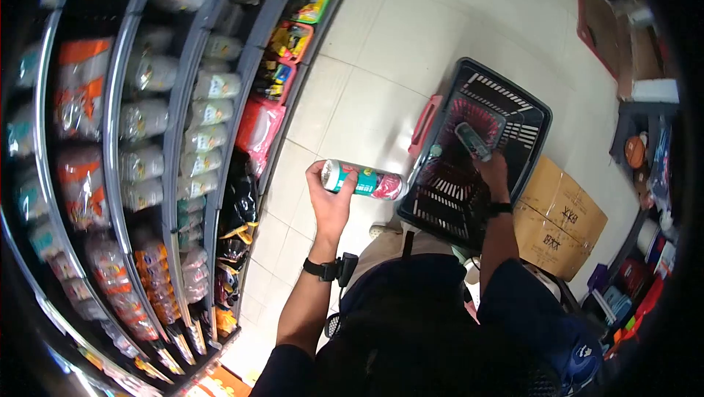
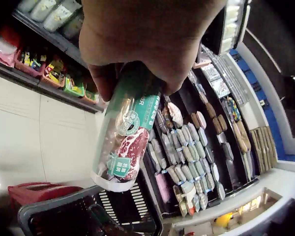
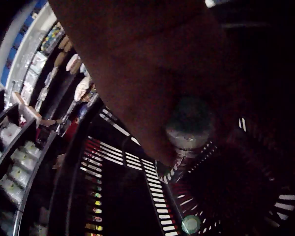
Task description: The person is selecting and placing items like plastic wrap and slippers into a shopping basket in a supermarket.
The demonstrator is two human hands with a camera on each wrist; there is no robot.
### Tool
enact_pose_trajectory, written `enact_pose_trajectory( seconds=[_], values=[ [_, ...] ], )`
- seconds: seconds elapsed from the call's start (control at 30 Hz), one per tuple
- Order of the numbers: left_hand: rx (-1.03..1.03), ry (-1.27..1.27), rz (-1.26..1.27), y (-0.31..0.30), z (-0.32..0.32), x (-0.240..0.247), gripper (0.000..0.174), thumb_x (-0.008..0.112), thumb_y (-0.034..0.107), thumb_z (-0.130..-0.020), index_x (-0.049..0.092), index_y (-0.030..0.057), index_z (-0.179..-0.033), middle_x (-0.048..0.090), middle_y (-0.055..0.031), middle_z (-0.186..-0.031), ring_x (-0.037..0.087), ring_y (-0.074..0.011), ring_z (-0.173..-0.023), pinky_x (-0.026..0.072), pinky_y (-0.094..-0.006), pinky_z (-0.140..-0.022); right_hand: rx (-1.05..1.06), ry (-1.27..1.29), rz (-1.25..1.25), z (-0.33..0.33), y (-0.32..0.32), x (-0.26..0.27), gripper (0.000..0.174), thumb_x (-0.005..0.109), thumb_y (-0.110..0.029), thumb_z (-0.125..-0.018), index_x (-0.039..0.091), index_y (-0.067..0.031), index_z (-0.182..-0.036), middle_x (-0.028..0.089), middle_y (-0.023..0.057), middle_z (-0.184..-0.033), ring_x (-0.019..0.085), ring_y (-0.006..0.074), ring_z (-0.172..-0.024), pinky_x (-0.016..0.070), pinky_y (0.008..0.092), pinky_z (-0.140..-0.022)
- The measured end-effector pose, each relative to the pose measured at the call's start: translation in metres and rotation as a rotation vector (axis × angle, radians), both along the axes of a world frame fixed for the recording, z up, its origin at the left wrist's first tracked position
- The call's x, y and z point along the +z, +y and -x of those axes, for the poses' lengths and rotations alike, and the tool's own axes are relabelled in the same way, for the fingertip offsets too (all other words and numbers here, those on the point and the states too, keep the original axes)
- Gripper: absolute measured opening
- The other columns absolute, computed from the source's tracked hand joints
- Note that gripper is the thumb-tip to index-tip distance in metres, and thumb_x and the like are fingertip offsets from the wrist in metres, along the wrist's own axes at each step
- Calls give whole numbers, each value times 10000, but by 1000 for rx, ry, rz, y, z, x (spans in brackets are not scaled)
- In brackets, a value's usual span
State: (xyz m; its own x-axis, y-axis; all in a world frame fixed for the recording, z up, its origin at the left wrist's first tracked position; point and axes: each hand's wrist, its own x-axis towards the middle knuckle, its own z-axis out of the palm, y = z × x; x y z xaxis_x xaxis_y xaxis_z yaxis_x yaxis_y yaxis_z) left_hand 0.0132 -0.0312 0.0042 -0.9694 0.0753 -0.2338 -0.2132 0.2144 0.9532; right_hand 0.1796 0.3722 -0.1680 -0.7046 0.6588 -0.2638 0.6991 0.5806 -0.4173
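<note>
My left hand (image 1: 331,199) grips one end of a clear cylindrical package (image 1: 378,183) with a teal and red label, held left of the black basket (image 1: 541,115). The left wrist view shows the same package (image 2: 130,132) hanging below the left hand (image 2: 147,39), its white end pointing down. My right hand (image 1: 493,173) reaches into the basket and holds a smaller clear container (image 1: 473,142) by one end. In the dark right wrist view, the right hand (image 3: 142,78) is around that container (image 3: 189,128), above the basket's slotted wall.
Shelves of packaged goods (image 1: 144,118) line the left side. The basket has a red handle (image 1: 424,126) and holds a pink slotted basket (image 1: 480,115). A cardboard box (image 1: 561,217) lies on the tiled floor (image 1: 381,38) to the right; more goods (image 1: 636,151) stand beyond it.
</note>
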Motion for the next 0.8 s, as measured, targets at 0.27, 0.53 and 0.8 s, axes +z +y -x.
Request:
enact_pose_trajectory(
  seconds=[0.27, 0.53, 0.8],
  values=[
    [400, -36, -417, -126, -46, 36, 552, 680, 214, -1004, 440, 23, -1462, 634, -105, -1166, 654, -161, -1011, 579, -305, -809, 157, 326, 22, 44, -83, 222, 504, 800, -268, -869, 631, -12, -1269, 738, 198, -1047, 711, 267, -937, 543, 376, -845],
    [636, 44, -856, -254, -131, 41, 512, 619, 322, -1041, 429, 32, -1417, 616, -101, -1188, 676, -222, -1061, 627, -364, -825, 521, 504, 474, 57, -227, 291, 302, 681, -77, -860, 622, 15, -1142, 656, 66, -1000, 605, 141, -928, 503, 312, -835],
    [868, 167, -872, -362, -236, 25, 465, 606, 225, -1044, 434, 17, -1422, 607, -126, -1199, 671, -237, -1060, 613, -406, -871, 986, 435, 657, 45, -444, 309, 264, 661, -56, -832, 613, -3, -1086, 614, 24, -904, 566, 105, -833, 484, 283, -758]
  ],
)
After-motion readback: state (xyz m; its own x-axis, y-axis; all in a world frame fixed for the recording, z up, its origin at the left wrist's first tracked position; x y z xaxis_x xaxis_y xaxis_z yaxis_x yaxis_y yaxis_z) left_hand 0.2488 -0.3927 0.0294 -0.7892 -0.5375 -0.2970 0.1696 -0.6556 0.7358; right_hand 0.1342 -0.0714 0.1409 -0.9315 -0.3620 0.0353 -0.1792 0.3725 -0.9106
